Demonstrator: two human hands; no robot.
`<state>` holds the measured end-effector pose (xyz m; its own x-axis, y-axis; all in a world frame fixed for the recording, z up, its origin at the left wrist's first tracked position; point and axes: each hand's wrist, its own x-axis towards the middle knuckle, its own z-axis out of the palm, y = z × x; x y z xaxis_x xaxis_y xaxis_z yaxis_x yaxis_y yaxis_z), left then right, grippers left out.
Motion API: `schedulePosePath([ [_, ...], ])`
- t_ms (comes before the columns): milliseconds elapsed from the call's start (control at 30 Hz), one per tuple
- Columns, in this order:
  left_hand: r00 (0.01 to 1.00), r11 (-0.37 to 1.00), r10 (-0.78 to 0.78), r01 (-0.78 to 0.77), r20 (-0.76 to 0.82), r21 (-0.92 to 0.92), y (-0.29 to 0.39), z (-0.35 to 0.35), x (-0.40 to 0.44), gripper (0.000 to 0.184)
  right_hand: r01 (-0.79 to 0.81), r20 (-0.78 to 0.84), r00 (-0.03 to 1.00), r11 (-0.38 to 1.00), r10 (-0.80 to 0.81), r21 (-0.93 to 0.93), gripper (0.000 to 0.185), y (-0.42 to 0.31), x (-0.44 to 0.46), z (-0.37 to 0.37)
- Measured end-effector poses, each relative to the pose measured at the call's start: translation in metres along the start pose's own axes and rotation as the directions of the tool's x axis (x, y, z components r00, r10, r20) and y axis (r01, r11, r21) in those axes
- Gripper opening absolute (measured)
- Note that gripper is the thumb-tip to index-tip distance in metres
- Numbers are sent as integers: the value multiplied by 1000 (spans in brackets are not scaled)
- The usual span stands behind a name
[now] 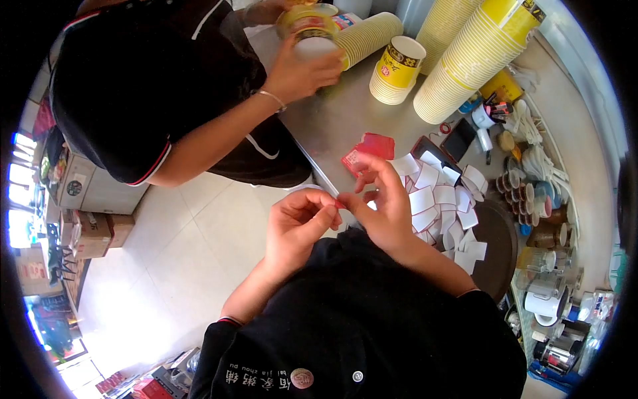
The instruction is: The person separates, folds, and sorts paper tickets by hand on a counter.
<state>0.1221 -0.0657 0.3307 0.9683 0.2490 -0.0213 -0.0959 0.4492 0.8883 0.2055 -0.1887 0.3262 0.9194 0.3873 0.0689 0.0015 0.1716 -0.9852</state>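
Near the middle of the view, my left hand (302, 224) and my right hand (384, 205) meet at their fingertips, both closed on a small red piece (339, 204). Just beyond my right hand a red printed card or packet (377, 144) lies on the metal counter (332, 126). Right of my right hand is a loose pile of white cards with red edges (425, 199), partly spread over a round dark tray (498, 246).
A co-worker's hand (302, 70) holds a yellow tub (309, 26) at the upper left. Stacked yellow paper cups (465, 63) stand at the back, beside a shorter stack (397, 70). Phones (458, 139), a white mug (546, 304) and jars line the right.
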Motion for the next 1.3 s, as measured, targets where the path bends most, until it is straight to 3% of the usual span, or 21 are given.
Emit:
schedulePosePath([
  [67,1000,1000,-6,6,-23,14,0,2,0,5,364,245,917,911,-315,-193,23,-4,-2,-12],
  [100,999,999,-13,14,-47,28,1,3,0,5,353,360,887,927,-289,-126,19,-6,-2,-15],
  [333,994,967,29,0,-110,253,-3,2,1,5,236,343,921,965,-184,-117,10,-9,-3,-14],
  [400,994,860,99,-64,-44,507,-7,-3,1,4,231,352,921,960,-164,-156,9,-12,-3,-16],
  [467,991,870,109,-58,-77,489,-9,2,2,4,226,361,921,955,-145,-194,8,-12,-2,-20],
  [533,987,881,118,-54,-109,470,-10,2,1,5,93,257,965,986,-55,-138,7,-6,-1,-25],
  [633,998,830,64,-39,-26,557,-17,-7,6,4,145,97,986,986,-136,-86,11,-10,14,-51],
  [667,998,885,-38,61,-58,461,-24,-9,10,5,269,26,962,916,-273,-297,14,-7,22,-69],
  [700,986,920,-145,163,-78,357,-33,-12,14,6,311,-63,931,872,-359,-378,17,-10,27,-81],
  [800,963,903,-269,243,24,353,-88,-18,32,10,277,-246,860,813,-448,-512,13,-33,30,-95],
  [833,957,865,-272,199,97,461,-107,-14,39,11,276,-249,858,811,-450,-516,13,-33,30,-91],
  [867,945,817,-281,142,170,558,-125,-9,46,13,360,-235,855,855,-463,-374,13,-32,33,-85],
  [900,918,817,-353,209,180,537,-144,-3,52,14,434,-222,850,874,-478,-221,13,-31,34,-82],
  [1000,868,790,-449,275,211,548,-157,11,63,16,496,-42,843,805,-537,-327,17,-13,36,-81],
  [1067,968,645,-244,117,58,755,-167,5,68,21,497,-18,856,831,-517,-250,17,-17,32,-70],
  [1133,995,511,-20,97,-101,854,-171,-12,79,24,499,11,858,828,-513,-257,16,-14,30,-65],
  [1200,929,654,-207,365,-307,662,-184,-36,95,28,501,36,857,816,-513,-289,16,-9,29,-64],
  [1300,877,670,-343,480,-337,566,-180,-38,101,35,519,99,852,808,-514,-280,16,-2,30,-57],
])
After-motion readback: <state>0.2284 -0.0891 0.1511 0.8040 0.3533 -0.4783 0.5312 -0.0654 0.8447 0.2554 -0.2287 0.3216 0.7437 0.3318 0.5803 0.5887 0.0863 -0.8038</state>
